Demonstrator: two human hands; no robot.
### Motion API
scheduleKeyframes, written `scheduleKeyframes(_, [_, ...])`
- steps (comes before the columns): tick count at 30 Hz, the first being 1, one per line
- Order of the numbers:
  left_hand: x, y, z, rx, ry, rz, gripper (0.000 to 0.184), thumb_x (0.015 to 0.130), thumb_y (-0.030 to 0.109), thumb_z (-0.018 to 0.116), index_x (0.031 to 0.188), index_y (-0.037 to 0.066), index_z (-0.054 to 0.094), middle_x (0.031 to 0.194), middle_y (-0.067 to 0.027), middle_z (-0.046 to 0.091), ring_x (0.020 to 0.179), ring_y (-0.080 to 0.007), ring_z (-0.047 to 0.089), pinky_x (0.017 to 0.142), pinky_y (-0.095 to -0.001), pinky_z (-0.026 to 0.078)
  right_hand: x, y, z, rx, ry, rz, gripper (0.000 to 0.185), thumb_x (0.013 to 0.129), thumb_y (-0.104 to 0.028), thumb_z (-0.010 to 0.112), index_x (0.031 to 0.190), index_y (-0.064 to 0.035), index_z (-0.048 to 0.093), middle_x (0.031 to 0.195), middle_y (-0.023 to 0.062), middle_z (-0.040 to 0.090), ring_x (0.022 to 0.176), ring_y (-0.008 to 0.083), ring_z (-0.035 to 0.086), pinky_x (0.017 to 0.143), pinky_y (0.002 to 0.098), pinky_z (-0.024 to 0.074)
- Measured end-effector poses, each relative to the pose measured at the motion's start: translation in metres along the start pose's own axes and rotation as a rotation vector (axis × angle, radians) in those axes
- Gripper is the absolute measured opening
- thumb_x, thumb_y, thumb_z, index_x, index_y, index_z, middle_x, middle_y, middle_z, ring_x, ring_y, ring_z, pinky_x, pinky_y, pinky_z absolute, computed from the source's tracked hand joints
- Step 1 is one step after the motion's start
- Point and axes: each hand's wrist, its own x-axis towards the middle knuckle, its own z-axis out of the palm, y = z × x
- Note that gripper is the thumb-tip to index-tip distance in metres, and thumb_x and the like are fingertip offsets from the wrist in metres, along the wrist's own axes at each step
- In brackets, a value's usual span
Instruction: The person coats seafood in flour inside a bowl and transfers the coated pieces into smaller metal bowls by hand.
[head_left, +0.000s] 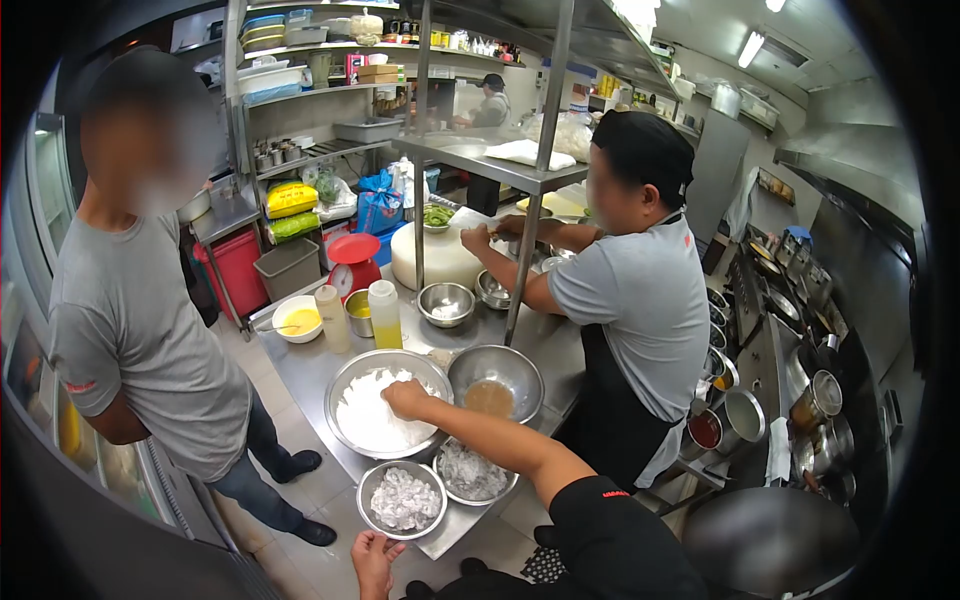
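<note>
My right hand [405, 400] reaches into a wide metal bowl [334, 425] of white flour-like powder [372, 410]. Its fingers are closed, and what they hold, if anything, is hidden. Low in the view, my left hand [375, 565] has its fingers curled at the rim of a smaller metal bowl [366, 512]. That bowl holds white-coated pieces [404, 499] and sits by the table corner. Under my right forearm is a bowl of ice-like clear chunks [472, 473]. Beside the powder stands a metal bowl [520, 372] with some brownish liquid at its bottom.
Squeeze bottles [384, 315], a white bowl of yellow liquid [298, 320] and a red scale [354, 262] stand farther back on the steel table [310, 375]. A shelf post [540, 180] rises ahead. One person [150, 300] stands left; another [640, 290] works at right.
</note>
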Motion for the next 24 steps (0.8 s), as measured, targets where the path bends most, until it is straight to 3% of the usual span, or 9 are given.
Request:
scheduleKeyframes(6, [-0.001,0.001,0.001,-0.007,0.001,-0.005,0.004,0.09,0.005,0.052,0.092,0.003,0.049,0.084,-0.0114,0.063,0.071,-0.0215,0.064,0.063,-0.0343,0.056,-0.009,-0.011,-0.012,0.049,-0.03,0.009,0.026,0.078,-0.006,0.055,0.1,-0.0084,0.067,0.101,0.0179,0.063,0.096,0.0343,0.063,0.078,0.0501,0.0495])
scheduleKeyframes(8, [-0.004,0.006,0.004,-0.013,-0.006,-0.005,0.004,0.09,0.005,0.052,0.092,0.003,0.05,0.084,-0.0114,0.063,0.071,-0.0213,0.064,0.063,-0.0343,0.056,-0.024,-0.019,-0.021,-0.071,-0.057,-0.114,0.025,0.082,-0.009,0.053,0.103,-0.01,0.067,0.107,0.0178,0.059,0.098,0.0336,0.062,0.083,0.0509,0.0465])
scheduleKeyframes(12, [-0.006,0.008,0.007,-0.016,-0.011,-0.007,0.003,0.09,0.005,0.051,0.092,0.003,0.05,0.083,-0.011,0.062,0.071,-0.0208,0.063,0.063,-0.0341,0.056,-0.008,-0.009,0.005,-0.039,-0.138,-0.087,0.025,0.086,-0.013,0.048,0.102,-0.0117,0.068,0.099,0.0158,0.064,0.092,0.0325,0.064,0.083,0.0503,0.0452])
scheduleKeyframes(16, [-0.002,0.002,0.001,0.003,0.011,-0.007,0.003,0.09,0.004,0.051,0.092,0.002,0.05,0.082,-0.0105,0.062,0.07,-0.0203,0.063,0.062,-0.0334,0.057,-0.005,-0.007,-0.006,-0.019,-0.118,-0.049,0.023,0.083,-0.011,0.052,0.1,-0.0116,0.068,0.096,0.0148,0.065,0.09,0.0331,0.065,0.083,0.0504,0.0454])
scheduleKeyframes(24, [-0.002,0.003,0.004,-0.006,0.007,-0.004,0.003,0.09,0.005,0.051,0.092,0.002,0.049,0.082,-0.0098,0.061,0.069,-0.0194,0.063,0.061,-0.0321,0.057,-0.028,-0.023,-0.018,-0.091,-0.155,-0.097,0.021,0.08,-0.009,0.056,0.098,-0.0092,0.066,0.105,0.018,0.061,0.106,0.0324,0.058,0.084,0.0529,0.0446])
